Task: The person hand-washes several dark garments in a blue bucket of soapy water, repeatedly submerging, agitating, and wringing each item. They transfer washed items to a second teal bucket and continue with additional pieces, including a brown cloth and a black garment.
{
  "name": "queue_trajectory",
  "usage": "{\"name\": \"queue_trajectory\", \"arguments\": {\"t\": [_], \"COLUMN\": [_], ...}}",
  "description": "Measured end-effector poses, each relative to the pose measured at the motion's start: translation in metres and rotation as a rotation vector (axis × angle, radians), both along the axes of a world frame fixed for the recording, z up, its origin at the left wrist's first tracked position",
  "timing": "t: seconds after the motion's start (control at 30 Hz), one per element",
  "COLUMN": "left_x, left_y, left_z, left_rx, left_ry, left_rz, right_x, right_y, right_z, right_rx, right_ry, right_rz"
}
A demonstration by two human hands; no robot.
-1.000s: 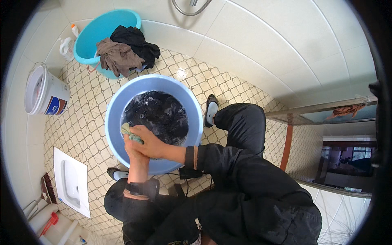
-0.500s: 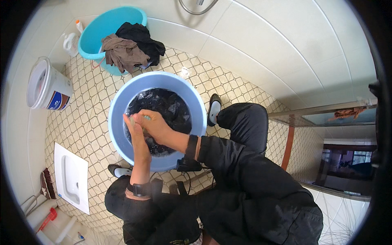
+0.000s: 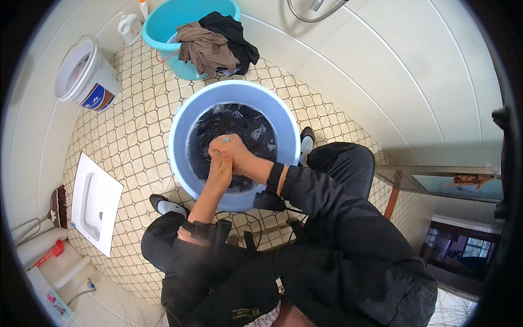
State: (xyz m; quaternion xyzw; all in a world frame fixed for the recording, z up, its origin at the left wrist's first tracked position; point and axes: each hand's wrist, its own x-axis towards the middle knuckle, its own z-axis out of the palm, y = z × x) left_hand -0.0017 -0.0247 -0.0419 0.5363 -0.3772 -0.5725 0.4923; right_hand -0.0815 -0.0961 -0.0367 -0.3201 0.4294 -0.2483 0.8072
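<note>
Above the blue basin [image 3: 180,128], my left hand [image 3: 220,170] and my right hand [image 3: 235,151] are closed and pressed together, fingers folded into each other. A small pale blue-green thing [image 3: 226,139] shows at the far side of the right hand's fingers; its kind is too small to tell. Whatever else lies between the palms is hidden. In the basin, dark cloth [image 3: 223,117] lies soaking in dark water with patches of foam. Both forearms come in from below, with dark bands around the wrists.
Brown cloth [image 3: 204,48] and black cloth [image 3: 234,41] hang over the rim of a turquoise tub [image 3: 158,35] behind the basin. At the left stand a white bucket [image 3: 103,76], a white jug [image 3: 129,28] and a squat toilet [image 3: 98,204]. A hose [image 3: 316,19] hangs on the far wall.
The view has shifted, so the basin and tub appear farther right and higher. My hands, earlier palm to palm with the left fingers extended, are now folded more tightly together.
</note>
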Motion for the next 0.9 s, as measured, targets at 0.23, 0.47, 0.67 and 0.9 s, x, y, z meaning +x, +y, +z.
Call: {"name": "queue_trajectory", "arguments": {"t": [0.23,0.47,0.67,0.9], "left_x": [0.012,0.02,0.036,0.046], "left_y": [-0.01,-0.013,-0.018,-0.02], "left_z": [0.013,0.003,0.015,0.023], "left_rx": [0.136,0.043,0.082,-0.044], "left_ry": [0.538,0.2,0.404,0.37], "left_rz": [0.062,0.381,0.522,0.478], "right_x": [-0.038,-0.056,-0.069,-0.074], "right_y": [-0.013,-0.022,-0.024,-0.028], "right_z": [0.045,0.062,0.071,0.077], "right_rx": [-0.084,-0.48,-0.252,-0.826], "right_ry": [0.082,0.449,0.18,0.523], "right_rz": [0.306,0.284,0.152,0.744]}}
